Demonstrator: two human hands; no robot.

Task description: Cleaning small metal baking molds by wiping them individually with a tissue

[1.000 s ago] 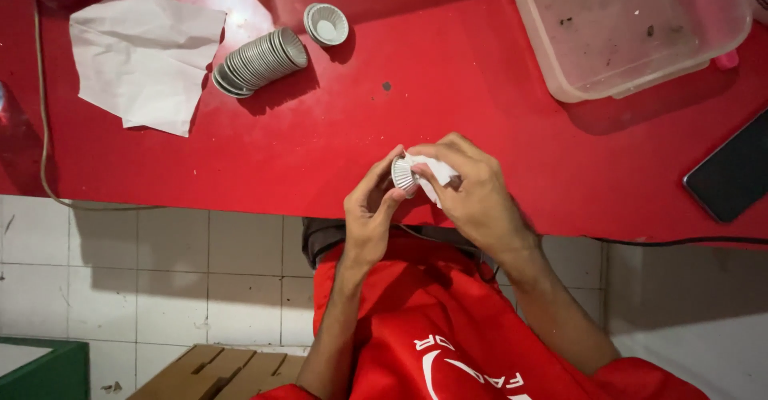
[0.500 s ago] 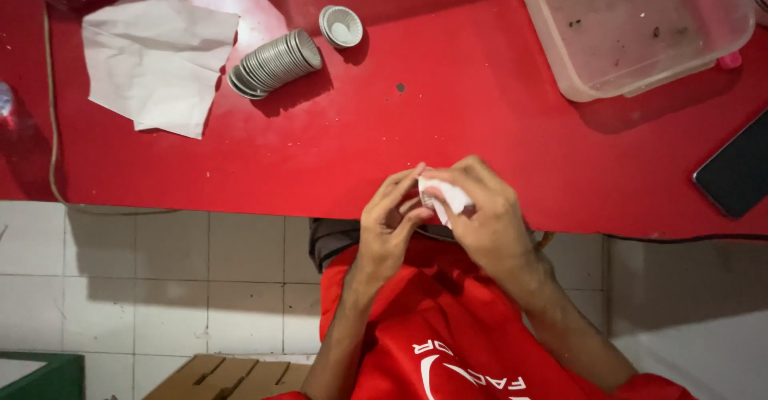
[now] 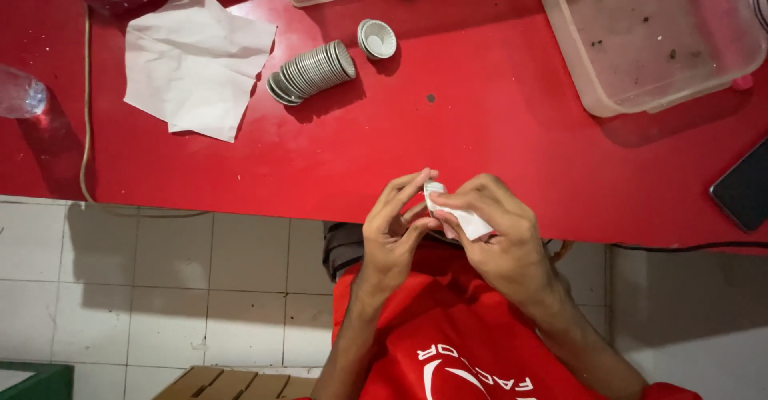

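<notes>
White tissue (image 3: 460,218), long axis slanting toward the table (image 3: 496,136) near edge; I see right hand (image 3: 500,236) fingers pinching it, left hand (image 3: 394,228) fingers touching its upper end.

Both forearms rise from the lower frame; left hand (image 3: 394,228) and right hand (image 3: 500,236) meet at centre, fingers curled together.

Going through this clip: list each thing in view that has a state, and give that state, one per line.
left hand: fingers closed on the small white piece
right hand: gripping the small white piece
small white piece: held between both hands at the table edge
stack of foil cups: lying on its side
single foil cup: apart from the stack
white paper: crumpled, spread flat
plastic tub: open, only crumbs inside
</notes>
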